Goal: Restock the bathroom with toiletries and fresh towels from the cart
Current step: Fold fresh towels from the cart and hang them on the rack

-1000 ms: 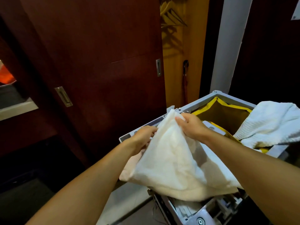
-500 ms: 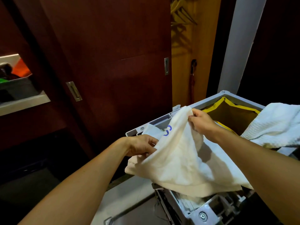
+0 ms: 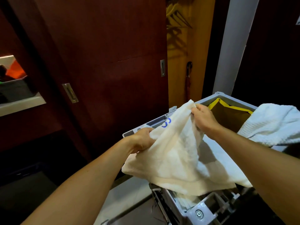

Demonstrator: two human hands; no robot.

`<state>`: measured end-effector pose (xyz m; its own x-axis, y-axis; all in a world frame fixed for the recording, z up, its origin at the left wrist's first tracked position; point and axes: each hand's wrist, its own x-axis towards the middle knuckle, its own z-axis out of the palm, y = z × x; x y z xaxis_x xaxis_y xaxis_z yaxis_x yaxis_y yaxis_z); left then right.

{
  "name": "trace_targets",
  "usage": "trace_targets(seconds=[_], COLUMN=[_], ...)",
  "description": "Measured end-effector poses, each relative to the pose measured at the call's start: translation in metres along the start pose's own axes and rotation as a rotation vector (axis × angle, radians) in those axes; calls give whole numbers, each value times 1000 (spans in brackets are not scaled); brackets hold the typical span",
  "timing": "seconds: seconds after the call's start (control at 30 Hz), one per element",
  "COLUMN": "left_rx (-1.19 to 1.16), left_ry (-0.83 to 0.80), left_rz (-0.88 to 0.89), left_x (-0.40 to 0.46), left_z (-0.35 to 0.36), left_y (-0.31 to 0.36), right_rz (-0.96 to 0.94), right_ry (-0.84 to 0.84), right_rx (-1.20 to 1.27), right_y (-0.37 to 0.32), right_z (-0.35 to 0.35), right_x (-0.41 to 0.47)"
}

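Note:
A cream towel (image 3: 175, 161) hangs lifted over the grey cart (image 3: 199, 208), its lower folds draped over the cart's near top. My right hand (image 3: 203, 119) pinches the towel's top corner, raised above the cart. My left hand (image 3: 142, 140) grips the towel's left edge lower down. A blue mark (image 3: 167, 122) shows just behind the towel's upper edge. A second, white towel (image 3: 274, 122) lies bunched on the cart's right side.
A brown bag with yellow trim (image 3: 230, 116) hangs open in the cart's far end. A dark wooden sliding door (image 3: 103, 65) with metal pulls stands left of the cart. Beyond it an open wardrobe holds hangers (image 3: 177, 17) and an umbrella (image 3: 189, 73).
My right hand has raised the towel's corner higher and my left hand has regripped the left edge, spreading the cloth. The view has shifted slightly, uncovering the blue mark.

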<state>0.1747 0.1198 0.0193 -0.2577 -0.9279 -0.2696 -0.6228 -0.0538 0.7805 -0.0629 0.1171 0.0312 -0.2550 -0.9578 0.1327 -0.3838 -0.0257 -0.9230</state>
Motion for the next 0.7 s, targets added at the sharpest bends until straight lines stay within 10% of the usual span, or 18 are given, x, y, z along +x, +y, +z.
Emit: trace_targets(seconds=[0.7], left_rx=[-411], left_ry=[-95], left_rz=[-103], left_x=[4], left_z=[-6], left_y=[12], right_rz=[-25], right_ry=[22], right_rx=[-179], right_y=[-1], right_z=[-3], right_x=[1])
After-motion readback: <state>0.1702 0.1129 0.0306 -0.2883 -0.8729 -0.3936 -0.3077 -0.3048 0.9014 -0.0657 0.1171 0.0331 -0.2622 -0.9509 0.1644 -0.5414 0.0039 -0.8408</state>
